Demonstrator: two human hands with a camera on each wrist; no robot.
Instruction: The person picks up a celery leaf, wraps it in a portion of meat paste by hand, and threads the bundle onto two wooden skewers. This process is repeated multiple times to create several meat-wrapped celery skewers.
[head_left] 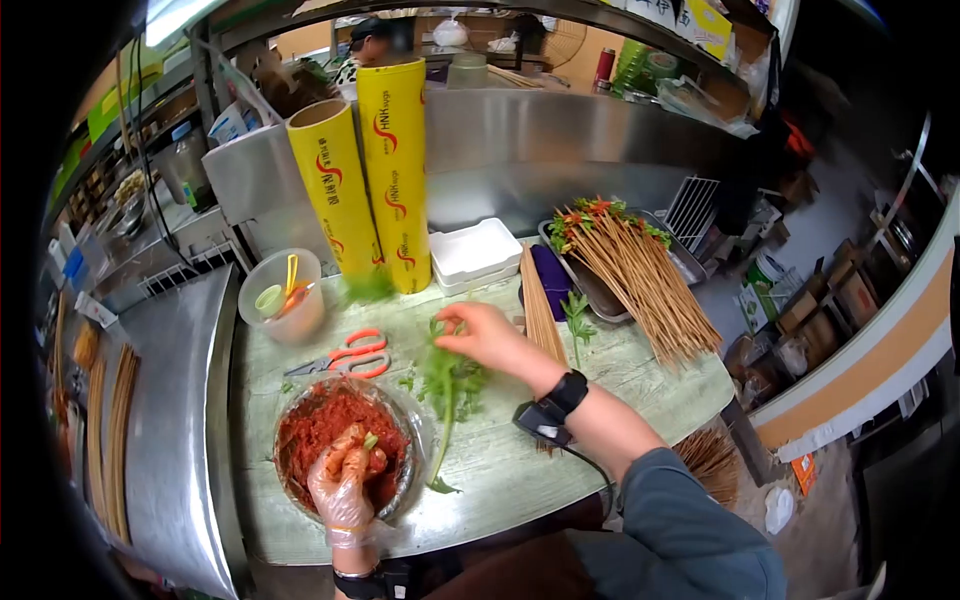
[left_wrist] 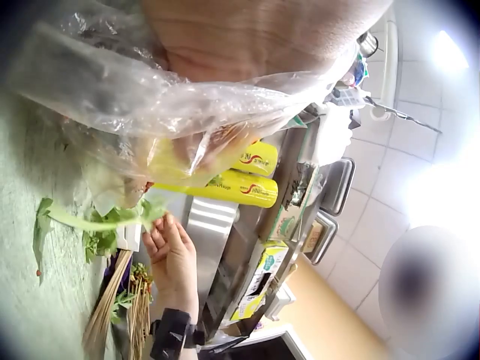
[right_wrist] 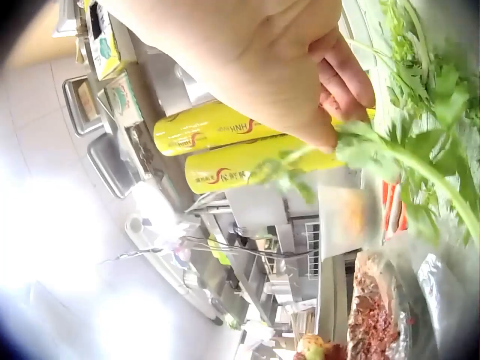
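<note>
My left hand [head_left: 342, 485], in a clear plastic glove smeared with red, is over a bowl [head_left: 283, 485] of red minced meat [head_left: 325, 410]. Its curled fingers hold a small pale green piece [head_left: 370, 441] with red meat about it. Right of the bowl, my bare right hand [head_left: 485, 335] pinches a leafy celery stalk [head_left: 440, 440] by its top; the stem hangs down toward the board. Close up in the right wrist view, the celery's leaves [right_wrist: 431, 150] spread below the fingertips. Orange-handled scissors [head_left: 360, 352] lie behind the bowl.
Two yellow rolls of cling film [head_left: 395, 180] stand at the back, beside a plastic tub [head_left: 275, 320] and white foam trays [head_left: 475, 255]. At right are loose bamboo skewers [head_left: 540, 305], a celery sprig [head_left: 577, 318], and a metal tray [head_left: 600, 305] bearing filled skewers [head_left: 640, 280].
</note>
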